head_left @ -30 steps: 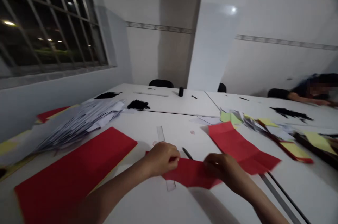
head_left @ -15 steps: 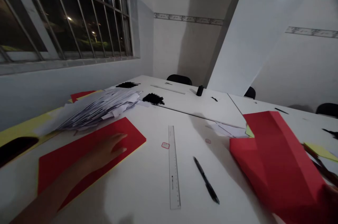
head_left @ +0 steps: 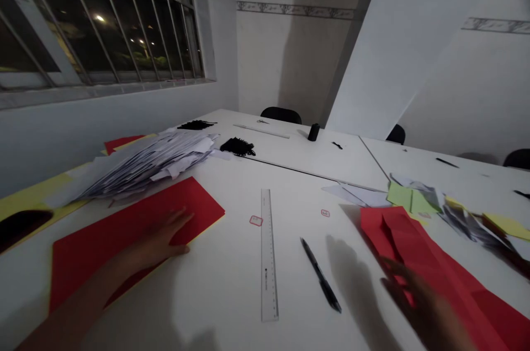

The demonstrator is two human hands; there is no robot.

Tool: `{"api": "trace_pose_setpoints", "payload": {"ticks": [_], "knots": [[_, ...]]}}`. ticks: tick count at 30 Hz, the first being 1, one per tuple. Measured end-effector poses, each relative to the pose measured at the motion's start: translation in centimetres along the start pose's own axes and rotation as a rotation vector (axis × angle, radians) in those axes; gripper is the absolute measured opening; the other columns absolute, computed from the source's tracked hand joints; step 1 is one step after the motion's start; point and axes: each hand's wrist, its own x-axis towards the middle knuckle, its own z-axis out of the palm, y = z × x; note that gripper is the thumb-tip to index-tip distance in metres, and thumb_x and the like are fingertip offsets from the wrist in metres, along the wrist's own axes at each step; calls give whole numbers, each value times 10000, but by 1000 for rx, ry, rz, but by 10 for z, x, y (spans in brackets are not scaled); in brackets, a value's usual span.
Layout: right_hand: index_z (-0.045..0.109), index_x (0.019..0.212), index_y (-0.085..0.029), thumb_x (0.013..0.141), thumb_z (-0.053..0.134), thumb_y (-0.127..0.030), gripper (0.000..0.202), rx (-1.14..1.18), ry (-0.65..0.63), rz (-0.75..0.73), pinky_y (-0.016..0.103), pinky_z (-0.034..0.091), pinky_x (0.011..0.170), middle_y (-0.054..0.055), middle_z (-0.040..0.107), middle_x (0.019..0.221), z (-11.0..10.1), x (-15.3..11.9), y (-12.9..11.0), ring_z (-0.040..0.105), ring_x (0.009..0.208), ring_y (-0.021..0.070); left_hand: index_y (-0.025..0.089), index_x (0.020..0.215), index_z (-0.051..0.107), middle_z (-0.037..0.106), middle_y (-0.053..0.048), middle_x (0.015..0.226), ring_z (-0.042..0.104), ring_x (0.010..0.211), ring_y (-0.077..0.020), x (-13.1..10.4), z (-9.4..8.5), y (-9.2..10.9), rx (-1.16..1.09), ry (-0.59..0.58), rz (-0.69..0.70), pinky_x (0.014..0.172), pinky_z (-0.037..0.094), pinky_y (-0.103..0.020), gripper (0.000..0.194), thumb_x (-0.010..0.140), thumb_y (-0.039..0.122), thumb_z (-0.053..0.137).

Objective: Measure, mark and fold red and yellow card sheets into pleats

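My left hand [head_left: 161,238] rests on a stack of red paper [head_left: 190,202] with a yellow edge showing beneath it; its fingers are spread, and the thumb lies near the stack's front edge. On the right, my right hand [head_left: 418,296] is over folded red paper [head_left: 459,279] with its fingers apart, somewhat blurred; whether it touches the paper I cannot tell. Between the hands, a clear ruler [head_left: 268,257] lies lengthwise on the white table [head_left: 223,279], and a black pen [head_left: 321,275] lies slanted to the right of it.
Behind the left stack is a heap of white paper slips [head_left: 153,166]. Black string bundles [head_left: 237,146] and a black spool [head_left: 313,132] are farther back. Green paper [head_left: 409,196] and other scraps lie at the right. Chairs [head_left: 280,115] stand beyond the table.
The red paper on the right has come down from a raised position to the table. My right hand has moved left into view, fingers apart. My left hand stays on its stack.
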Motion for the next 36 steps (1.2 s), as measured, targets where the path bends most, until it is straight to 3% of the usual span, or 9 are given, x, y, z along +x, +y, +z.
{"api": "trace_pose_setpoints", "payload": {"ticks": [3,6,9,15,18,22,26,36], "knots": [[540,1287,-277,907,492,-446,419,47,-218,-109,275,604,646,86,673,1117,48,-5,-41,709,806,188,170,1459,350,253,-96,1551,224,1430,-304,7,-1,-2,20,-110,-14,1108,313,-429,821,727,502,519],[499,1338,-264,907,472,-397,451,16,-250,-164,285,607,644,99,657,1113,79,-2,-61,698,875,207,176,1430,403,291,-111,1533,283,1405,-307,12,-1,-2,19,-101,15,1086,346,-417,758,742,472,520],[454,1380,-249,913,443,-337,476,31,-289,-213,271,601,602,97,665,1033,93,6,-64,701,779,187,160,1389,457,336,-135,1504,347,1367,-315,13,0,-1,5,-46,6,1076,355,-405,716,716,388,554],[510,1332,-272,933,417,-355,417,81,-293,-181,265,597,678,75,686,1002,89,11,-67,706,798,179,171,1395,429,471,-86,1428,467,1283,-235,11,-20,-6,-138,-79,4,1048,365,-342,584,836,332,473],[565,1272,-258,928,442,-390,389,111,-298,-156,248,594,700,76,702,1038,88,10,-64,713,841,181,181,1437,355,416,-65,1471,447,1304,-199,11,-32,-10,-183,-124,13,1041,361,-297,582,902,400,422],[595,1247,-247,940,411,-417,397,142,-272,-112,264,596,723,78,705,1055,90,9,-57,715,858,188,225,1475,279,310,-38,1527,328,1384,-209,13,-38,-15,-199,-161,19,1106,259,-329,608,938,497,364],[626,1214,-222,928,447,-415,389,140,-321,-167,254,601,699,93,713,1033,89,10,-54,722,837,195,246,1439,365,376,-7,1493,350,1365,-194,14,-42,-16,-237,-206,85,1118,228,-327,550,957,510,352],[638,1177,-240,926,447,-414,360,167,-300,-185,251,599,693,79,716,985,90,10,-55,721,805,184,235,1247,588,556,-4,1350,506,1242,-149,12,-58,2,-280,-253,136,1041,334,-259,405,918,419,439]]}}
